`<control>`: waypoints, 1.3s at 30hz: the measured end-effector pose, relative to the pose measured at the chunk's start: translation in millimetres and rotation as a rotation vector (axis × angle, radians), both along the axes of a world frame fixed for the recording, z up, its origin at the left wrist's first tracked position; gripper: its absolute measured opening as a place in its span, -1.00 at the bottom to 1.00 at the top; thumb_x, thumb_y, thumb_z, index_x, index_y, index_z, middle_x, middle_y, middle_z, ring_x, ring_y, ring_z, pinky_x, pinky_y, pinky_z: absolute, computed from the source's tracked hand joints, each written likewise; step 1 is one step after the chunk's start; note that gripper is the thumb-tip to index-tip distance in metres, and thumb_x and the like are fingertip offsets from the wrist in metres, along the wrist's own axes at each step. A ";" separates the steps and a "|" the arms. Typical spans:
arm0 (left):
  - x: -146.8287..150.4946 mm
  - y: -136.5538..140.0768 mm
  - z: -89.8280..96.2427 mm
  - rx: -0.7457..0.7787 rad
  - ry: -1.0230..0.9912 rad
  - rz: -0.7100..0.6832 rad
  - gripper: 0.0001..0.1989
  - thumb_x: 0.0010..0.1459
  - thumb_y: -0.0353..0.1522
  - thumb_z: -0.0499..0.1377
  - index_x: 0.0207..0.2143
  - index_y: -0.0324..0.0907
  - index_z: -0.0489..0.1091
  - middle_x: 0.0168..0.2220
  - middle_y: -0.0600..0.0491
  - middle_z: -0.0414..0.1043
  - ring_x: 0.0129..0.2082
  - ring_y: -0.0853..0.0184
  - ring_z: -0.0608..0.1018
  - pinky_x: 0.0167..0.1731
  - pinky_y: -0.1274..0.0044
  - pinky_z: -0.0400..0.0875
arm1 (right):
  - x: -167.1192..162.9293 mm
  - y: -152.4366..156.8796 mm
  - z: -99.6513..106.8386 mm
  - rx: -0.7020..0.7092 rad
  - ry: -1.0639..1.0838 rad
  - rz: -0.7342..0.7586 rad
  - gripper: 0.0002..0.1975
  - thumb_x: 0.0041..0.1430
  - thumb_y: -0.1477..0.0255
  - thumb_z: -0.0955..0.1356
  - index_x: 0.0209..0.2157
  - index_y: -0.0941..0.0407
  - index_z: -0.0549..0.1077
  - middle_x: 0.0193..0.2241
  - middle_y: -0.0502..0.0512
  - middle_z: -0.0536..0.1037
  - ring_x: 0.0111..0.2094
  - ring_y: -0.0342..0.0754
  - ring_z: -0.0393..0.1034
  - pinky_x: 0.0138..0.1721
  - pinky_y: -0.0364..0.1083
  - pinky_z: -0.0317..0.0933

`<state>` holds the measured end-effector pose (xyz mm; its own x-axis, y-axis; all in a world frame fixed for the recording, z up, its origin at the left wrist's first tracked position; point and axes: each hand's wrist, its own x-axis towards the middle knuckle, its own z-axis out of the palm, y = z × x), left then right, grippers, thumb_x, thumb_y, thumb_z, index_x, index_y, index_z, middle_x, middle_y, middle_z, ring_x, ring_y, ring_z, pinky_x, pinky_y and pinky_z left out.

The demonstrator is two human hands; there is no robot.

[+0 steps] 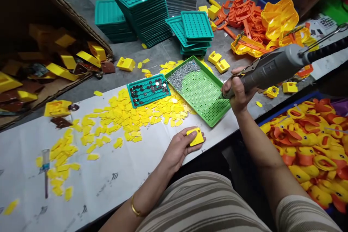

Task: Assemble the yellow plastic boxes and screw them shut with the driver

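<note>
My left hand (179,146) pinches a small yellow plastic case (196,137) just over the table's front edge, thumb on top. In my right hand (240,92) is a grey electric screwdriver (269,67), its tip pointing down over the perforated green tray (214,110). A heap of small silver screws (185,72) lies at that tray's far left end. Against the tray's left side rests a teal tray (148,96) with round, coin-like metal and dark pieces. Small flat yellow pieces (122,114) are strewn around both trays.
Stacks of teal trays (146,14) stand at the back. A cardboard box (78,25) with yellow cases is on the left. Orange plastic parts (241,14) pile up at the back right. A bin of yellow duck-like pieces (312,148) sits at lower right. A screwdriver (46,174) lies at left.
</note>
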<state>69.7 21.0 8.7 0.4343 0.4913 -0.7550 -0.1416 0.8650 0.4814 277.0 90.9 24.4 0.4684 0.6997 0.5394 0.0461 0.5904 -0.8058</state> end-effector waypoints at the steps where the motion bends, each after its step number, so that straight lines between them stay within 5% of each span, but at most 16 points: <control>1: 0.1 0.4 0.1 -0.002 0.000 0.003 -0.72 0.12 -0.38 0.24 -0.11 -0.26 0.37 -0.19 -0.12 0.55 -0.21 0.23 0.63 -0.31 0.54 0.56 | -0.3 0.7 0.1 0.001 -0.001 0.003 -0.84 0.15 0.28 0.39 -0.27 0.03 0.41 -0.70 -0.18 0.30 -0.75 -0.21 0.17 -0.71 -0.18 0.12; 10: 1.9 1.6 1.6 -0.012 0.012 0.013 -0.70 0.11 -0.38 0.25 -0.10 -0.29 0.36 -0.18 -0.15 0.53 -0.21 0.22 0.63 -0.29 0.53 0.56 | -1.6 1.0 -2.7 -0.067 -0.093 -0.001 -0.74 0.08 0.18 0.41 -0.29 0.03 0.38 -0.70 -0.18 0.28 -0.74 -0.19 0.19 -0.70 -0.16 0.13; 15: 3.0 1.0 -0.1 -0.017 0.003 0.001 -0.74 0.13 -0.41 0.21 -0.11 -0.31 0.37 -0.21 -0.15 0.54 -0.24 0.24 0.63 -0.30 0.53 0.56 | -10.3 -16.5 19.6 -0.090 -0.147 0.014 -0.72 0.08 0.14 0.40 -0.20 -0.06 0.40 -0.67 -0.15 0.29 -0.73 -0.15 0.18 -0.69 -0.12 0.15; 21: 5.4 1.4 -0.5 -0.006 -0.013 0.014 -0.79 0.14 -0.44 0.18 -0.14 -0.31 0.40 -0.23 -0.12 0.53 -0.26 0.26 0.62 -0.28 0.48 0.56 | -39.2 -59.1 50.6 -0.056 -0.037 0.337 -0.78 0.10 0.23 0.40 -0.21 -0.01 0.46 -0.66 -0.11 0.34 -0.70 -0.12 0.25 -0.69 -0.08 0.24; 25: 5.1 1.1 -0.5 0.003 -0.012 0.019 -0.76 0.08 -0.44 0.22 -0.16 -0.31 0.43 -0.24 -0.11 0.52 -0.23 0.25 0.60 -0.28 0.48 0.55 | -48.9 -73.4 45.9 -0.128 -0.077 0.484 -0.74 0.15 0.21 0.38 -0.12 -0.08 0.42 -0.66 -0.11 0.33 -0.69 -0.09 0.27 -0.66 -0.06 0.24; 39: 4.2 -0.2 -4.6 0.028 -0.031 0.018 -0.74 0.01 -0.36 0.30 -0.23 -0.30 0.45 -0.31 -0.06 0.49 -0.28 0.27 0.58 -0.34 0.48 0.55 | -53.5 -67.7 29.8 -0.199 -0.142 0.502 -0.73 0.13 0.10 0.34 -0.18 -0.13 0.30 -0.72 -0.17 0.30 -0.74 -0.07 0.21 -0.67 -0.04 0.17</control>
<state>73.9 20.8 4.0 0.4483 0.5196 -0.7274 -0.1719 0.8487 0.5002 223.6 23.2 54.2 -0.0159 0.9131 0.4073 -0.0855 0.4046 -0.9105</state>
